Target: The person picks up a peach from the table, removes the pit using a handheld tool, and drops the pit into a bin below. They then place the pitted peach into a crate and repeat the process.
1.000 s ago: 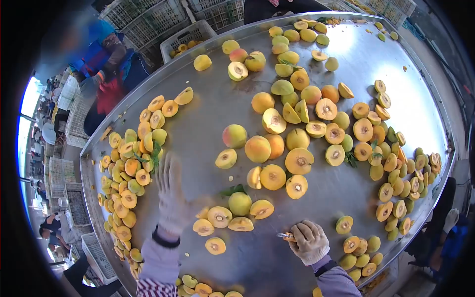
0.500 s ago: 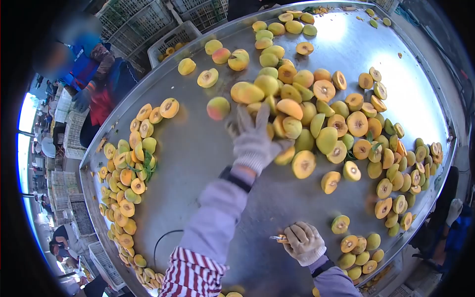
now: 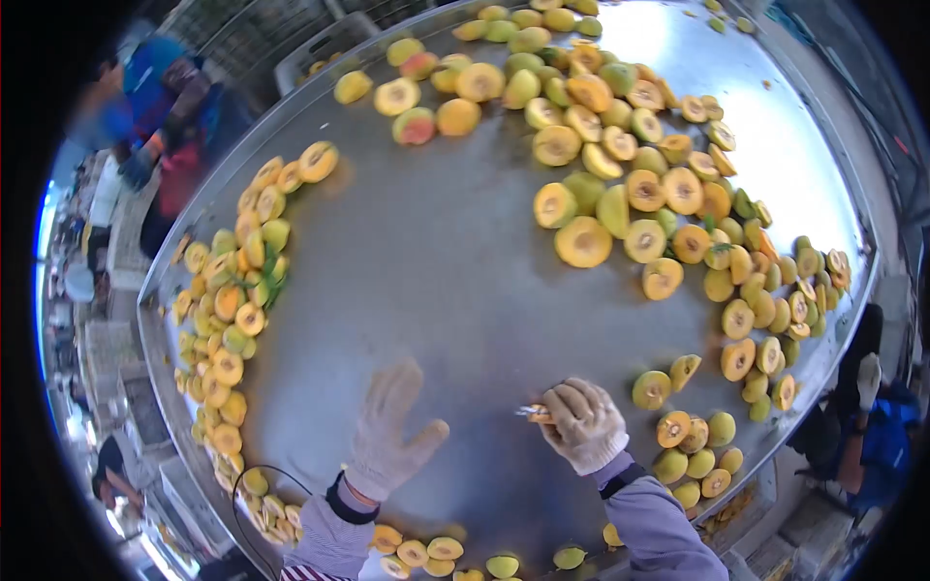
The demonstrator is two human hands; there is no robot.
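Note:
My left hand (image 3: 395, 433), in a pale knitted glove, hovers over the lower middle of the metal table (image 3: 387, 261), fingers spread and holding nothing. To its right, my gloved right hand (image 3: 584, 424) is closed around a small tool (image 3: 536, 413) with an orange-brown handle and a short metallic end pointing left. Halved yellow-orange fruit (image 3: 583, 242) lies in a large heap at the upper right. A smaller group of fruit (image 3: 699, 436) is nearest to my right hand, beyond it to the right.
A curved band of halved fruit (image 3: 229, 366) with green leaves lines the left edge. More halves (image 3: 412, 553) lie along the near edge. A person (image 3: 174, 107) stands at the upper left, another (image 3: 886, 436) at the right. Crates (image 3: 116, 363) stand beyond the left rim.
My left hand has come back from the fruit pile toward me. Fruit near it has shifted toward the far side. My right hand still grips the small tool.

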